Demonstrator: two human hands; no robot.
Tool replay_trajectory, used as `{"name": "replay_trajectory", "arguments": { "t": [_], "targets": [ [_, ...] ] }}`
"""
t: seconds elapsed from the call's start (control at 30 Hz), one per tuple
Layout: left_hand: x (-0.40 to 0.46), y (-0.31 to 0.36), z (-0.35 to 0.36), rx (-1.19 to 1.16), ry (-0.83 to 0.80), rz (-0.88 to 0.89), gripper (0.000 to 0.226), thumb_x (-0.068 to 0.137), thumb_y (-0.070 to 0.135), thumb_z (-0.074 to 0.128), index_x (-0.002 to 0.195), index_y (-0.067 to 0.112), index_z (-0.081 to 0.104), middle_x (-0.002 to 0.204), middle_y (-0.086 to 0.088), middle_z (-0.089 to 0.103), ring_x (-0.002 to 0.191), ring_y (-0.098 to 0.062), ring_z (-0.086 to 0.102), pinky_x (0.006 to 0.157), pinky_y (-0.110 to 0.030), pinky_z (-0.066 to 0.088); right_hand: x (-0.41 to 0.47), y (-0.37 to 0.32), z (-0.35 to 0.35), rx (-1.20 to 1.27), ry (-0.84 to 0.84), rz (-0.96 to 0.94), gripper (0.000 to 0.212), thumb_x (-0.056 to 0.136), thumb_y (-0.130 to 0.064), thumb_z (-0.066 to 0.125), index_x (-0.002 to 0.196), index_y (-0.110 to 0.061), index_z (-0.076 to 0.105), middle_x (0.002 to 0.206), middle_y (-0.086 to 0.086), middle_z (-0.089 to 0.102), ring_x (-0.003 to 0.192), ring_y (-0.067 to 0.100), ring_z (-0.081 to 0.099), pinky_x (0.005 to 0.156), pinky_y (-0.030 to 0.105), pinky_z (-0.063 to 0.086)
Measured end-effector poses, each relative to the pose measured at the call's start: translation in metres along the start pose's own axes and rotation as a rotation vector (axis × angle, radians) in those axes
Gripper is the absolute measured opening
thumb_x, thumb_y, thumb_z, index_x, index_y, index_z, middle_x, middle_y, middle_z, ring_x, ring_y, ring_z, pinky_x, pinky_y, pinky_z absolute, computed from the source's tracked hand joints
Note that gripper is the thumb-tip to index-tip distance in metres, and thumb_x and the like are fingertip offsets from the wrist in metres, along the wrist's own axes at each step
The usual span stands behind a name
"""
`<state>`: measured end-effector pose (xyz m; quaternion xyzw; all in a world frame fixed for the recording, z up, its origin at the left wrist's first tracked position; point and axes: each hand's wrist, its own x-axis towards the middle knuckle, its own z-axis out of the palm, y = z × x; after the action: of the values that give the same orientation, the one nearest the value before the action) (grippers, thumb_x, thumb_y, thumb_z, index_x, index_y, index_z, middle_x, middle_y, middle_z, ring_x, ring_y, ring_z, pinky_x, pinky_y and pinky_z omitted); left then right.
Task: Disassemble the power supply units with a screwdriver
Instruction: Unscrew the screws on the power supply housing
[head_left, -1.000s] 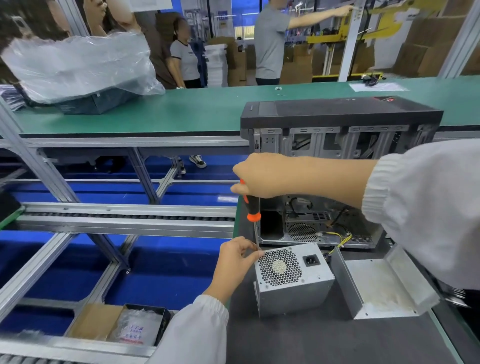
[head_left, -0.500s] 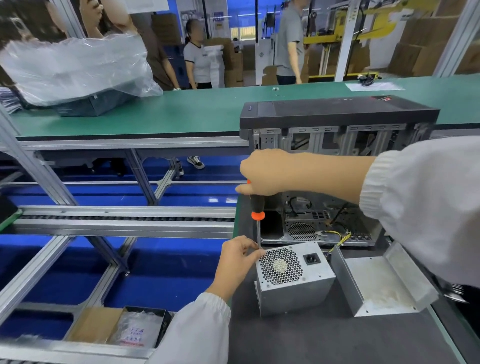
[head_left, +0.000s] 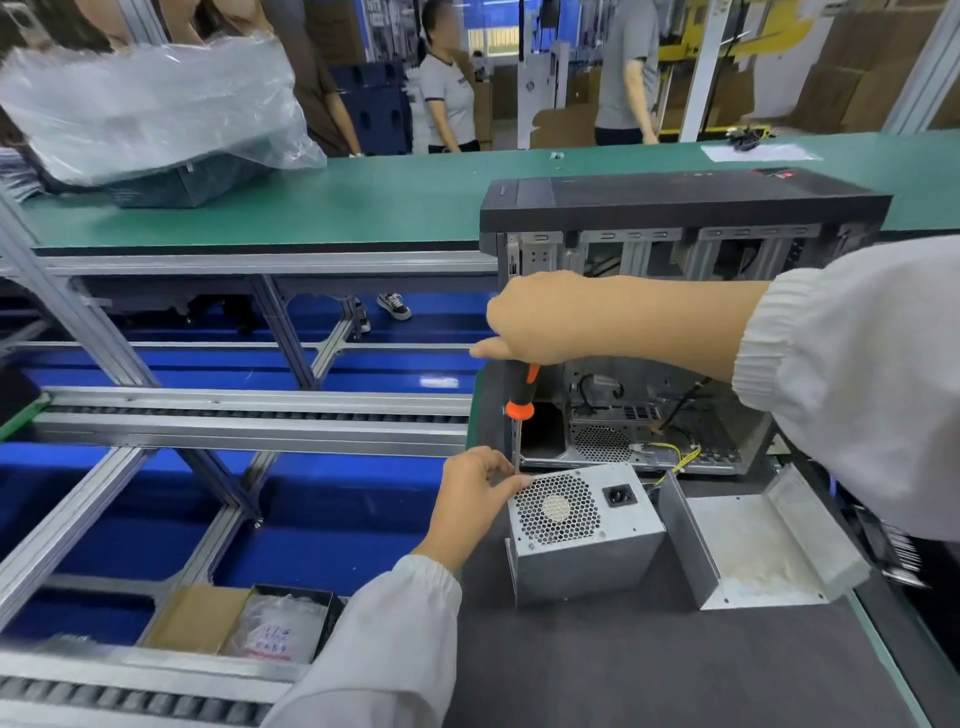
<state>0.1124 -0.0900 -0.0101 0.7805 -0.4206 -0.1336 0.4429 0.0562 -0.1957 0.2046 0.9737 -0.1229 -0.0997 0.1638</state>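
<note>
A silver power supply unit (head_left: 587, 540) stands on the dark mat, its honeycomb fan grille and power socket facing up. My right hand (head_left: 540, 317) grips the handle of a black-and-orange screwdriver (head_left: 521, 400), held upright with its tip at the unit's top left corner. My left hand (head_left: 478, 493) holds that same corner, fingertips pinched around the shaft's lower end. Yellow wires (head_left: 680, 460) run from the unit into the open computer case (head_left: 675, 332) behind it.
A bent metal cover (head_left: 753, 545) lies on the mat to the right of the unit. A green conveyor belt (head_left: 363, 197) runs behind, carrying a plastic-wrapped box (head_left: 150, 109). A small box with bagged parts (head_left: 270, 626) sits at lower left. People stand in the background.
My right hand with the screwdriver has shifted slightly and my thumb now sticks out to the left. The left hand stays at the corner of the unit.
</note>
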Motion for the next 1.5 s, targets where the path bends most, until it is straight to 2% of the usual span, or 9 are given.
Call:
{"name": "replay_trajectory", "arguments": {
  "t": [0.13,0.23,0.4,0.5,0.67,1.0,1.27,1.37,1.5],
  "targets": [
    [0.001,0.001,0.004,-0.001,0.036,-0.019,0.034,0.073,0.028,0.085,0.059,0.022,0.054,0.068,0.003,0.059,0.062,-0.008,0.052,0.061,-0.016,0.043,-0.005,0.008,-0.011,0.215,-0.145,-0.278,0.015,0.092,-0.027,0.059,0.104,-0.018,0.056,0.097,0.000,0.053,0.082,0.019,0.051,0.071,0.030,0.041],
    [0.001,0.004,0.005,0.004,0.043,-0.026,0.038,0.072,0.028,0.085,0.057,0.024,0.051,0.065,0.003,0.057,0.058,-0.007,0.049,0.060,-0.020,0.043,-0.010,0.007,-0.015,0.440,-0.205,-0.280,0.027,0.087,-0.029,0.068,0.110,-0.022,0.054,0.103,0.001,0.055,0.067,0.012,0.064,0.067,0.027,0.049],
    [-0.001,-0.002,0.001,-0.057,-0.048,-0.041,0.019,0.076,0.027,0.082,0.075,0.014,0.069,0.081,-0.002,0.069,0.078,-0.012,0.064,0.073,-0.021,0.051,-0.010,0.000,-0.004,0.231,-0.105,0.049,0.064,0.087,-0.068,0.044,0.076,-0.005,0.049,0.058,0.010,0.059,0.039,0.022,0.062,0.048,0.028,0.049],
    [-0.003,-0.008,-0.007,-0.067,-0.107,0.020,0.014,0.084,0.022,0.076,0.092,0.011,0.077,0.090,0.002,0.073,0.088,-0.002,0.065,0.078,-0.013,0.048,-0.005,0.005,-0.001,0.050,-0.047,-0.009,0.055,0.099,-0.053,0.036,0.070,-0.007,0.045,0.067,0.011,0.060,0.064,0.028,0.062,0.045,0.028,0.033],
    [-0.003,-0.002,-0.005,-0.064,-0.050,0.028,0.012,0.082,0.018,0.077,0.088,0.008,0.076,0.085,-0.001,0.071,0.083,-0.010,0.064,0.074,-0.014,0.048,-0.007,0.014,-0.009,0.191,-0.177,-0.207,0.015,0.090,-0.021,0.061,0.104,-0.014,0.059,0.105,0.008,0.057,0.094,0.031,0.061,0.082,0.045,0.052],
    [-0.006,-0.001,0.004,0.004,0.068,0.038,0.013,0.080,0.020,0.079,0.075,0.014,0.069,0.077,0.009,0.063,0.077,-0.002,0.058,0.073,-0.009,0.045,-0.029,0.027,-0.001,0.439,-0.057,-0.278,0.027,0.079,-0.001,0.067,0.099,-0.019,0.068,0.108,-0.003,0.053,0.099,0.020,0.054,0.084,0.034,0.047],
    [-0.009,0.000,0.006,-0.016,0.097,0.018,0.020,0.080,0.021,0.079,0.070,0.020,0.062,0.070,0.010,0.059,0.064,0.000,0.054,0.064,-0.009,0.041,-0.024,0.016,0.005,0.470,-0.081,-0.007,0.063,0.080,-0.070,0.055,0.099,-0.010,0.054,0.073,-0.003,0.061,0.054,0.013,0.068,0.055,0.025,0.047],
    [-0.008,-0.002,0.003,-0.030,0.057,0.007,0.015,0.080,0.024,0.079,0.075,0.018,0.066,0.069,0.010,0.061,0.066,0.001,0.054,0.067,-0.007,0.042,-0.019,0.010,0.005,0.236,-0.007,0.089,0.065,0.091,-0.067,0.036,0.070,-0.007,0.047,0.067,0.014,0.063,0.040,0.022,0.062,0.043,0.026,0.039],
    [-0.008,-0.008,-0.010,-0.131,-0.087,-0.012,0.012,0.081,0.026,0.078,0.088,0.019,0.072,0.044,0.009,0.031,0.043,-0.004,0.030,0.048,-0.008,0.027,-0.014,0.004,-0.002,0.072,-0.002,-0.083,0.045,0.097,-0.049,0.043,0.080,-0.008,0.044,0.068,0.001,0.049,0.066,0.021,0.050,0.049,0.028,0.030]
  ]
}}
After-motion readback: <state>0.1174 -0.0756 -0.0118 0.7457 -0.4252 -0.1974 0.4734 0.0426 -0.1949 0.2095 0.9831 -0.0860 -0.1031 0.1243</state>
